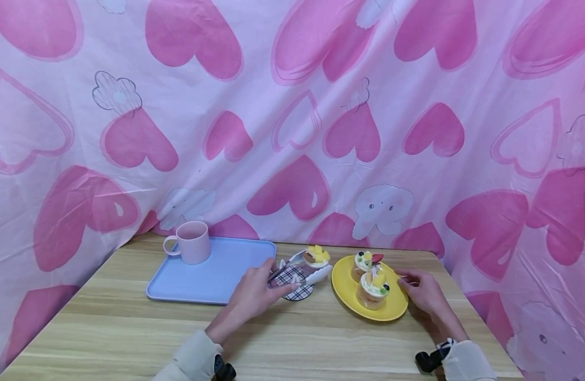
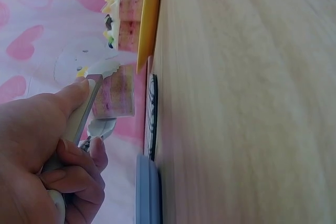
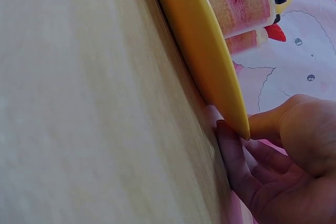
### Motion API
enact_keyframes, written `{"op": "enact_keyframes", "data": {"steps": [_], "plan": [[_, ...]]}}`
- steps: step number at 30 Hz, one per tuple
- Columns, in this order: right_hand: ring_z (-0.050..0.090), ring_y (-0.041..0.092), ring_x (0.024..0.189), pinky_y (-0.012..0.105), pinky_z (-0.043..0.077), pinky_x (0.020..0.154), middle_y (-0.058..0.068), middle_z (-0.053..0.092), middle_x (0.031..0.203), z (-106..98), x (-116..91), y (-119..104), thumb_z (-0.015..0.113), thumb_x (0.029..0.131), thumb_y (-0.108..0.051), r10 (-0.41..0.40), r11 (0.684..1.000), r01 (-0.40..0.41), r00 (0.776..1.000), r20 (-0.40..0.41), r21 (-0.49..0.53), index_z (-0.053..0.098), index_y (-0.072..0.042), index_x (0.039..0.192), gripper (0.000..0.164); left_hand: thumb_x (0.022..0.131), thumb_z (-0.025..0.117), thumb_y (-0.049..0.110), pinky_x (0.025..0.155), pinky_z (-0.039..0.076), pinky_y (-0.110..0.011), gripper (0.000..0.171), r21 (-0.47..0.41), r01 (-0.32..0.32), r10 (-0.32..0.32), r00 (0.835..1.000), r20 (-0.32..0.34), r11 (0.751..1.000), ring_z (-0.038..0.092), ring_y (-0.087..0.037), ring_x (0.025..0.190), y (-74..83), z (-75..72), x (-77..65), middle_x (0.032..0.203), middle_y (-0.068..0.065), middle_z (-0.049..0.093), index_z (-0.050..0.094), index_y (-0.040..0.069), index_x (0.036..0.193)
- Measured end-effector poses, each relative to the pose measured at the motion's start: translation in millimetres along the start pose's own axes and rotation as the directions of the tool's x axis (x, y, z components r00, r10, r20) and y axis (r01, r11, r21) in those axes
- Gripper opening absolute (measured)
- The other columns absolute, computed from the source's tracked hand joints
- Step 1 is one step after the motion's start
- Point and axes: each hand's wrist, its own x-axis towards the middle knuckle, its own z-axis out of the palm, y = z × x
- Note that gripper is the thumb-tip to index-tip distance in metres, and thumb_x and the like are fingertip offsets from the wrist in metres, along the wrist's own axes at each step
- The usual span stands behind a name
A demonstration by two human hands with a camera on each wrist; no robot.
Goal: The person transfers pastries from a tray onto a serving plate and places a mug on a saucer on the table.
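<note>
My left hand (image 1: 254,292) grips a pair of tongs with pale scalloped tips (image 1: 318,275). Between those tips sits a small clear cup of layered cake (image 1: 317,257) topped with yellow fruit pieces. The left wrist view shows this cake cup (image 2: 116,95) raised, with a gap between its base and the plaid round coaster (image 2: 153,114). At the right, my right hand (image 1: 423,291) pinches the rim of a yellow plate (image 1: 342,288), thumb above and fingers beneath. Two more fruit-topped cake cups stand on it, a nearer one (image 1: 371,292) and one behind (image 1: 359,271).
Left of the coaster lies a light blue tray (image 1: 230,270), with a pink mug (image 1: 194,244) on its back left part. The wooden table (image 1: 297,338) ends at the back against a pink heart-print cloth (image 1: 288,180), which also hangs along both sides.
</note>
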Motion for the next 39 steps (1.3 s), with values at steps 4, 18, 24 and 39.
{"op": "enact_keyframes", "data": {"steps": [4,18,24,39], "plan": [[0.064,0.032,0.109,0.036,0.059,0.087,0.022,0.07,0.125,1,1,1,0.063,0.108,-0.011,0.002,1.0,-0.002,1.0,0.0,-0.003,0.065,-0.004,0.147,0.04,0.087,0.086,0.061,0.056,0.043,-0.026,0.058,-0.004,-0.013,0.013,1.0,0.013,1.0,0.056,-0.01,0.068,2.2,3.3,0.6,0.078,0.005,0.063,0.063,0.014,0.113],[0.064,0.032,0.11,0.043,0.06,0.092,0.021,0.07,0.127,0,0,0,0.063,0.108,-0.011,0.008,1.0,-0.008,1.0,0.003,-0.004,0.065,-0.005,0.147,0.039,0.087,0.085,0.063,0.058,0.049,-0.025,0.06,-0.033,-0.035,0.036,0.999,0.039,0.999,0.06,-0.008,0.073,11.5,15.1,2.4,0.088,0.002,0.071,0.065,0.016,0.121],[0.063,0.033,0.112,0.046,0.059,0.095,0.021,0.069,0.129,-1,-1,-2,0.063,0.109,-0.013,0.012,1.0,-0.012,1.0,0.012,0.002,0.065,-0.006,0.148,0.039,0.087,0.085,0.062,0.059,0.049,-0.026,0.06,-0.035,-0.031,0.033,0.999,0.037,0.999,0.06,-0.009,0.074,16.6,19.4,3.6,0.089,0.002,0.07,0.065,0.017,0.122],[0.063,0.032,0.11,0.039,0.058,0.09,0.021,0.07,0.127,0,0,1,0.062,0.109,-0.011,0.0,1.0,0.0,1.0,0.01,0.003,0.065,-0.004,0.147,0.039,0.088,0.083,0.065,0.057,0.046,-0.027,0.057,-0.07,-0.046,0.049,0.998,0.043,0.996,0.056,-0.008,0.07,30.9,35.4,10.0,0.082,0.007,0.064,0.065,0.018,0.114]]}}
